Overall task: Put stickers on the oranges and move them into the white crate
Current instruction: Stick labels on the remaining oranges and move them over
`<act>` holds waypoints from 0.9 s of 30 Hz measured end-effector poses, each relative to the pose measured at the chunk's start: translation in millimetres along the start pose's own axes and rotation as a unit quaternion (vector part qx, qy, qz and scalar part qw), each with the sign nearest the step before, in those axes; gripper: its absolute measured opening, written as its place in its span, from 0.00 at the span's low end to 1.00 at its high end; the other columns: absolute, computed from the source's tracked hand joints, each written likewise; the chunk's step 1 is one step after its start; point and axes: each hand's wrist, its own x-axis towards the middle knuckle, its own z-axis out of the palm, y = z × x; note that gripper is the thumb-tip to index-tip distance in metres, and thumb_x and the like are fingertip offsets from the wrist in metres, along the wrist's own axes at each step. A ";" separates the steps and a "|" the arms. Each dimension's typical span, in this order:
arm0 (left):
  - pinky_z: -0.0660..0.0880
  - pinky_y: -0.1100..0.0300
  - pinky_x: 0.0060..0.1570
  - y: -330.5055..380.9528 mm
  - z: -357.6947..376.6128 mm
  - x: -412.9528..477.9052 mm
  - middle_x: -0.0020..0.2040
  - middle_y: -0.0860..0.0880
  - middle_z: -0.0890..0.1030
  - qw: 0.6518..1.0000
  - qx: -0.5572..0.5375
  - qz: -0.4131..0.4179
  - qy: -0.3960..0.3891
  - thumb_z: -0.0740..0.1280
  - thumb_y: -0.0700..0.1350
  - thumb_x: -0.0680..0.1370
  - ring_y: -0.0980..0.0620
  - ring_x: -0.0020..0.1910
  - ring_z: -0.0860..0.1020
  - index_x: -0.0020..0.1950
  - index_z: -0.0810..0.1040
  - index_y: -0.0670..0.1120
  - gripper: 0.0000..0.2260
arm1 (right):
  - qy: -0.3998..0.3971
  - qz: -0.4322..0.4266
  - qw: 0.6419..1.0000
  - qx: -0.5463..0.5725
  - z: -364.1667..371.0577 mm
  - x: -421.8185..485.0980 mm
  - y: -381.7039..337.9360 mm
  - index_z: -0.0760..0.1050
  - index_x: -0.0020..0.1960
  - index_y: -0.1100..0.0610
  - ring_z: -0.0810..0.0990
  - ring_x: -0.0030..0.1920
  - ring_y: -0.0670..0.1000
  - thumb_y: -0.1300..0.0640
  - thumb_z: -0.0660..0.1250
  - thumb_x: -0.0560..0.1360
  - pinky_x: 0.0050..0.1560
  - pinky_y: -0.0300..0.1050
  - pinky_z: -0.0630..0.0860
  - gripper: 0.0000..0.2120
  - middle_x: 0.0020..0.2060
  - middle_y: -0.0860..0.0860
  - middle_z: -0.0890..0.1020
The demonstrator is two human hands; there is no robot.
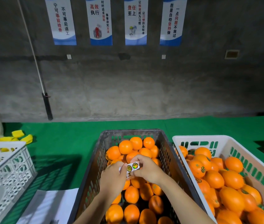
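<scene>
Green cloth covers the bench (66, 143), which stands against a grey concrete wall hung with four posters (135, 21). A dark crate (128, 132) full of unlabelled oranges (125, 147) sits in the middle, and the white crate (197, 139) just to its right already holds oranges, several showing round stickers.

Both hands meet above the dark crate. The left hand (112, 178) and the right hand (147, 169) each pinch a small sticker strip (132, 167) between them, so both grips are closed on the strip; two shiny round stickers show on its face. I judge the step in hand to be peeling a sticker off the backing, before any orange is picked up. Next, a fingertip needs to lift one sticker's edge cleanly, press it onto an orange in the dark crate, then carry that orange across to the white crate.

How far a sticker has come loose cannot be told, since the fingers cover the strip's ends. The near ends of both crates run off the bottom edge. At left, a white lattice basket (14, 168) and some yellow pieces (21, 136) are partly cut off, and a white sheet (50, 206) lies by the dark crate. A dark object at the far right edge is too cropped to name.
</scene>
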 end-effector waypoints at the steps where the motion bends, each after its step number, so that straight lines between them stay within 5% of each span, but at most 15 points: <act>1: 0.73 0.51 0.46 1.0 -0.3 -0.6 0.38 0.53 0.75 1.000 0.000 -0.003 -0.001 0.57 0.54 0.84 0.53 0.43 0.74 0.43 0.73 0.54 0.12 | 0.004 -0.002 1.000 -0.003 0.2 -0.2 -0.2 0.76 0.55 0.58 0.82 0.47 0.49 0.65 0.76 0.70 0.45 0.47 0.80 0.17 0.49 0.55 0.82; 8: 0.72 0.49 0.54 5.8 -2.0 -1.9 0.40 0.55 0.73 0.997 -0.064 -0.042 -0.023 0.56 0.51 0.84 0.51 0.48 0.75 0.44 0.73 0.52 0.11 | -0.011 -0.009 1.000 -0.008 1.2 -0.5 -0.3 0.76 0.49 0.52 0.82 0.46 0.47 0.62 0.77 0.68 0.45 0.47 0.81 0.14 0.48 0.53 0.82; 14: 0.67 0.51 0.48 2.2 6.0 6.7 0.38 0.48 0.74 0.972 -0.196 -0.107 -0.067 0.57 0.52 0.83 0.53 0.38 0.71 0.48 0.77 0.43 0.16 | -0.010 -0.013 1.000 -0.001 -0.6 -2.2 -2.5 0.80 0.52 0.58 0.82 0.50 0.54 0.63 0.76 0.70 0.51 0.54 0.81 0.12 0.48 0.54 0.83; 18: 0.68 0.50 0.50 2.7 7.7 6.0 0.37 0.48 0.77 0.981 -0.168 -0.089 -0.042 0.57 0.52 0.83 0.52 0.38 0.75 0.44 0.77 0.47 0.15 | -0.026 -0.010 1.000 0.004 1.4 -1.5 -4.5 0.80 0.57 0.55 0.80 0.53 0.55 0.60 0.77 0.69 0.55 0.56 0.79 0.17 0.53 0.54 0.82; 22: 0.64 0.53 0.51 1.6 2.0 4.5 0.33 0.50 0.73 0.990 -0.102 -0.093 0.023 0.53 0.53 0.83 0.52 0.41 0.75 0.36 0.68 0.52 0.16 | 0.075 -0.059 0.985 -0.144 2.4 1.1 -4.1 0.72 0.60 0.30 0.63 0.66 0.40 0.45 0.75 0.70 0.69 0.45 0.57 0.22 0.61 0.31 0.67; 27: 0.62 0.52 0.44 4.7 1.9 6.1 0.31 0.52 0.69 0.991 -0.092 -0.092 0.014 0.54 0.53 0.83 0.54 0.36 0.71 0.33 0.62 0.51 0.18 | 0.097 -0.132 0.955 -0.246 7.8 2.0 5.3 0.81 0.58 0.38 0.63 0.67 0.43 0.43 0.70 0.75 0.63 0.39 0.48 0.11 0.60 0.35 0.73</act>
